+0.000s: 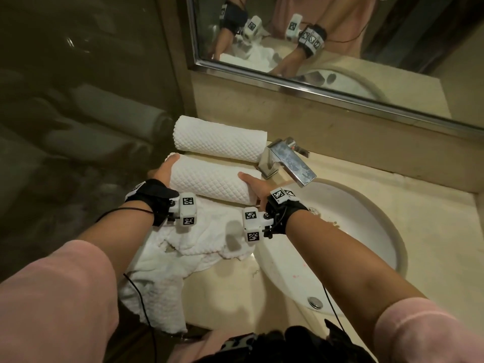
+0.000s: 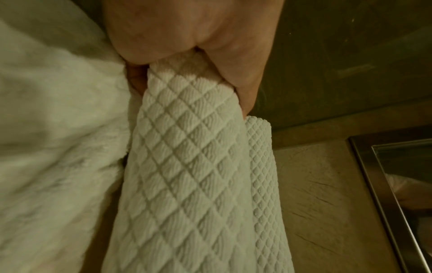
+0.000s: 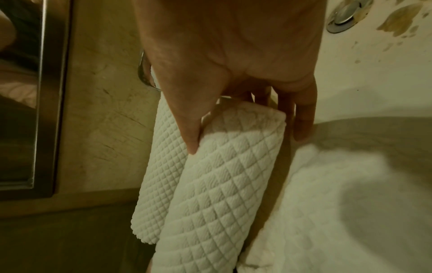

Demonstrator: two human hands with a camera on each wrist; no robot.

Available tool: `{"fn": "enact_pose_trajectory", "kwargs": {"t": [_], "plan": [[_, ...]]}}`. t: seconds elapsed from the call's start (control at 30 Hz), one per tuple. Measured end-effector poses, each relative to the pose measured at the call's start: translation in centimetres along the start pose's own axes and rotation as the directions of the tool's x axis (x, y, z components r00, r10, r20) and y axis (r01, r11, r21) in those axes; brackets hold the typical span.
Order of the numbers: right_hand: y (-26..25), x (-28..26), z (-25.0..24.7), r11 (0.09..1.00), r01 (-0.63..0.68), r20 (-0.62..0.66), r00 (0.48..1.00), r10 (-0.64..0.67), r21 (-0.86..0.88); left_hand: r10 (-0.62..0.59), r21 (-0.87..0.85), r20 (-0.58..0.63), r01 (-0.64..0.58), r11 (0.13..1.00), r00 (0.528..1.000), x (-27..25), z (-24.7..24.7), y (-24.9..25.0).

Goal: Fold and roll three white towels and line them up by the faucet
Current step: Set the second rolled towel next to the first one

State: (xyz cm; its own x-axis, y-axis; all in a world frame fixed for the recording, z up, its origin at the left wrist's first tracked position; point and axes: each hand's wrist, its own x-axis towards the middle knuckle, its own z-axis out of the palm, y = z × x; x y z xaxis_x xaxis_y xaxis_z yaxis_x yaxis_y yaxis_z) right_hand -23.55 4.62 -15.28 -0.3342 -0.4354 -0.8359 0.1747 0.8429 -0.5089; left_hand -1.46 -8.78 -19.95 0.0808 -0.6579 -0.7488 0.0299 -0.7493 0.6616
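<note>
Both forearms stretched fwd, pink sleeves pushed up, left hand (image 1: 163, 171) cupping one end of rolled towel (image 1: 209, 182), right hand (image 1: 255, 186) gripping opposite end, thumb on top

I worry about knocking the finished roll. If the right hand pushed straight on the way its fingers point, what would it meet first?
Probably the faucet base, just beyond the right hand that grips the second roll; the finished roll lies further left. Depth is uncertain.

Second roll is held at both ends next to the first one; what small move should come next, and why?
Probably nudge the second roll back against the first roll, then let go. The left hand and right hand grip its ends, a thin gap shows between the rolls, and the loose towel still waits unrolled.
</note>
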Motion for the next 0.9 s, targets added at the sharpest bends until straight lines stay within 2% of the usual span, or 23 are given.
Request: {"fn": "enact_pose_trajectory", "kwargs": {"t": [0.1, 0.23, 0.4, 0.53, 0.63, 0.77, 0.9], "plan": [[0.4, 0.9, 0.3, 1.000, -0.019, 0.028, 0.999, 0.019, 0.017, 0.016, -0.025, -0.044, -0.017, 1.000, 0.999, 0.2, -0.1, -0.2], [2.2, 5.4, 0.7, 1.000, -0.010, 0.037, 0.999, 0.011, -0.012, 0.004, -0.035, -0.129, -0.008, 0.999, 0.992, -2.0, 0.1, 0.0], [1.2, 0.9, 1.1, 0.998, 0.057, -0.010, 0.998, -0.057, -0.027, -0.038, -0.032, -0.192, 0.033, 0.999, 0.981, -5.0, 0.8, 0.2], [1.6, 3.1, 1.1, 0.990, 0.044, -0.034, 0.998, -0.048, -0.132, -0.023, -0.043, -0.217, 0.014, 0.999, 0.976, -5.4, 1.1, -0.4], [2.0, 4.4, 1.1, 0.965, 0.040, -0.066, 0.996, -0.059, -0.259, -0.023, 0.038, -0.223, 0.032, 0.999, 0.975, -5.6, 1.0, -0.6], [1.3, 1.8, 1.2, 0.887, 0.070, -0.087, 0.989, -0.123, -0.457, -0.006, 0.198, -0.198, 0.046, 0.979, 0.980, -5.4, 0.7, -0.3], [0.9, 1.0, 1.3, 0.857, 0.081, -0.074, 0.988, -0.137, -0.509, -0.012, 0.351, -0.217, 0.090, 0.932, 0.976, -0.9, -0.6, -1.5]]}}
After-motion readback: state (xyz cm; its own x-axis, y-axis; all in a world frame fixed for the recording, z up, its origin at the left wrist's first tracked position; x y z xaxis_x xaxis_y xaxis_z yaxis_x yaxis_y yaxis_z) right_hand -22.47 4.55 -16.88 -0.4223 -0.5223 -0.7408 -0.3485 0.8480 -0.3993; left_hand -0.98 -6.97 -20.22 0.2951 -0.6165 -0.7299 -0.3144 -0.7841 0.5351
